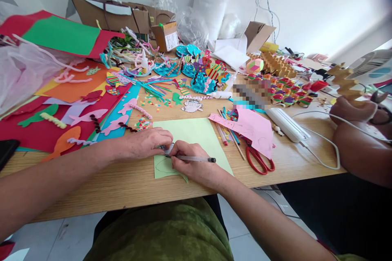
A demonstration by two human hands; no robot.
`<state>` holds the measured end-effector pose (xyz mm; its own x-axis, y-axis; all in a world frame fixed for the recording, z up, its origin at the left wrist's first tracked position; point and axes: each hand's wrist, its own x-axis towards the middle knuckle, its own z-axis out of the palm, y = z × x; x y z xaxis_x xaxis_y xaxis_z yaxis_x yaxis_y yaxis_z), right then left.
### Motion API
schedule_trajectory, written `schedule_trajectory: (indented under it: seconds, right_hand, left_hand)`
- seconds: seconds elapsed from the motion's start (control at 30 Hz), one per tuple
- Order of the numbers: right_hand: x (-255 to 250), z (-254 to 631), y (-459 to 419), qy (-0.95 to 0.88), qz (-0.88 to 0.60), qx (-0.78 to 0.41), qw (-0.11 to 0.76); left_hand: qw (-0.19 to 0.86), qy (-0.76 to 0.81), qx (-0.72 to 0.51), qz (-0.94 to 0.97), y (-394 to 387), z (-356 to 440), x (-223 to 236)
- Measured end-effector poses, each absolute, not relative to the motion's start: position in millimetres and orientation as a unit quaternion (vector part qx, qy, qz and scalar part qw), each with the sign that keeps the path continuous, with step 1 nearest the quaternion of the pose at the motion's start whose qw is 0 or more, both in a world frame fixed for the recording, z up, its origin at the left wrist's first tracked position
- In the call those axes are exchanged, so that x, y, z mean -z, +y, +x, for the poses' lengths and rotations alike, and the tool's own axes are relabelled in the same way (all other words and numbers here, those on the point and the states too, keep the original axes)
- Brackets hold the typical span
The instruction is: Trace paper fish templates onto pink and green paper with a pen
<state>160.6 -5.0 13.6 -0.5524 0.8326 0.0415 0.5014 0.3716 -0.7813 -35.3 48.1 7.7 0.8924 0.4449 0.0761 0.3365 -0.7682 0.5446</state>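
Observation:
My right hand (191,163) pinches a pen (196,158), its dark-capped end pointing right. The pen's tip is hidden by my fingers, down on a light green sheet (202,134). Curved outlines are drawn on the sheet's lower left part. My left hand (153,142) presses its bunched fingers onto a small pale paper cutout (169,147) lying on the sheet; most of the cutout is covered by both hands. Just beyond the sheet lies a white paper fish (192,106) with black drawn lines.
Red-handled scissors (260,161) lie right, under pink paper (255,128). Coloured sheets with fish shapes (65,140) cover the left. Behind are a glue bottle (144,63), decorated fish (214,71) and cardboard boxes (122,18). Another person's arm (358,147) rests at right, near a white power strip (288,125).

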Motion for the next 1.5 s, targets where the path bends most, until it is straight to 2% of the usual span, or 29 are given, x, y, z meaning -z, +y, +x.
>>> schedule_trajectory:
  seconds: [1.5]
  right_hand:
    - [-22.0,165.2,-1.7,-0.735,-0.467,-0.442,0.216]
  left_hand:
    - [0.213,0.178,-0.118,0.953,49.0,-37.5,-1.6]
